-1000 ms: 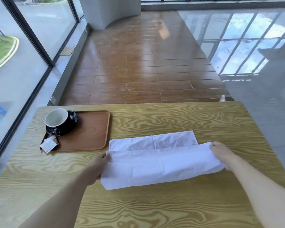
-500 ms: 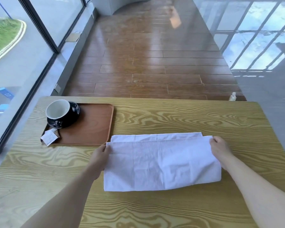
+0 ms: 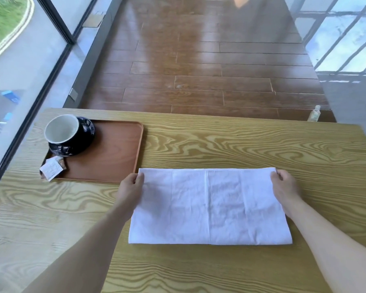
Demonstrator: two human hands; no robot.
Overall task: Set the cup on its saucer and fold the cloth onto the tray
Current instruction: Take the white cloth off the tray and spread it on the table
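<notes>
Single head-worn view, wide-angle, pitched forward and down.

Camera sits above the near edge of the table [image 3: 251, 144], close over it; both forearms enter from the bottom corners, left hand [image 3: 131, 189] and right hand [image 3: 284, 187] near frame centre. Tray [image 3: 114, 161] lies at left-centre. The wood floor [image 3: 199, 70] fills the upper half, the window [image 3: 19, 60] runs along the left edge. Straight lines bow near the borders. No second view.
</notes>
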